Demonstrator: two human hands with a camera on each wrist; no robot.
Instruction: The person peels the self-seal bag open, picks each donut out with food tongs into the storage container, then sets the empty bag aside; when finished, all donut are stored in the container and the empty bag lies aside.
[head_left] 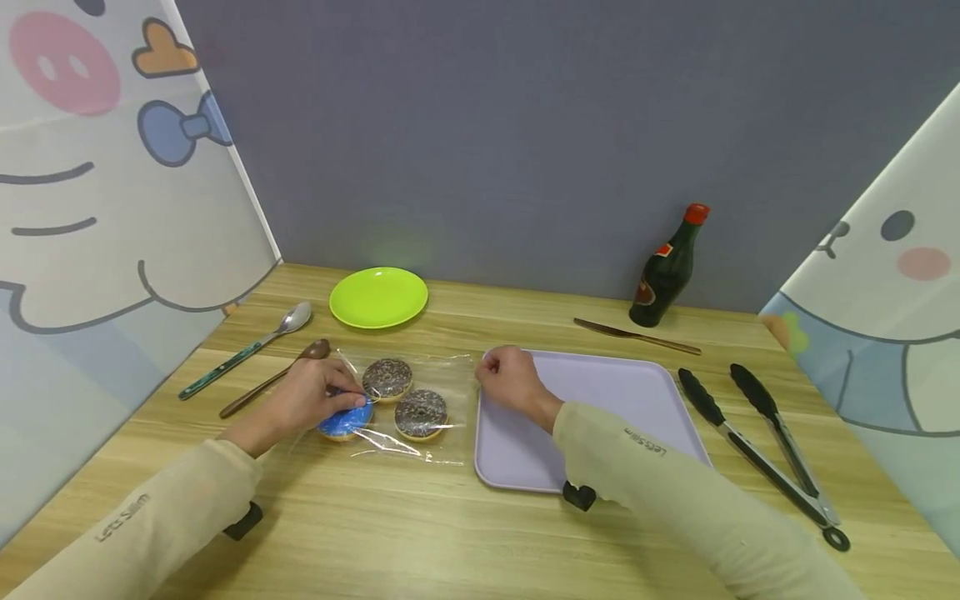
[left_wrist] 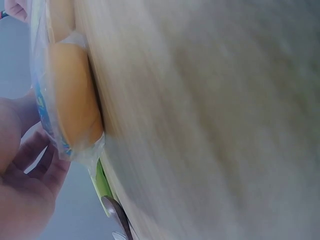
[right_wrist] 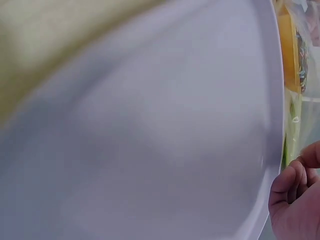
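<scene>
A clear plastic bag (head_left: 457,383) lies on the table with three toy donuts inside. Two are brown with pale specks, a back donut (head_left: 387,379) and a front donut (head_left: 421,414); a blue-topped donut (head_left: 343,423) sits at the left. My left hand (head_left: 311,396) pinches the bag over the blue donut; the left wrist view shows its thumb and fingers at the film beside the donut's orange side (left_wrist: 75,95). With curled fingertips, my right hand (head_left: 513,379) pinches the bag's right edge, above the left rim of a lilac tray (head_left: 600,383).
A green plate (head_left: 378,297) stands at the back left. Left of the bag lie a metal spoon (head_left: 247,354) and a brown spoon (head_left: 273,381). At the right are a dark bottle (head_left: 663,271), a knife (head_left: 637,336) and black-tipped tongs (head_left: 776,458). Walls border the table.
</scene>
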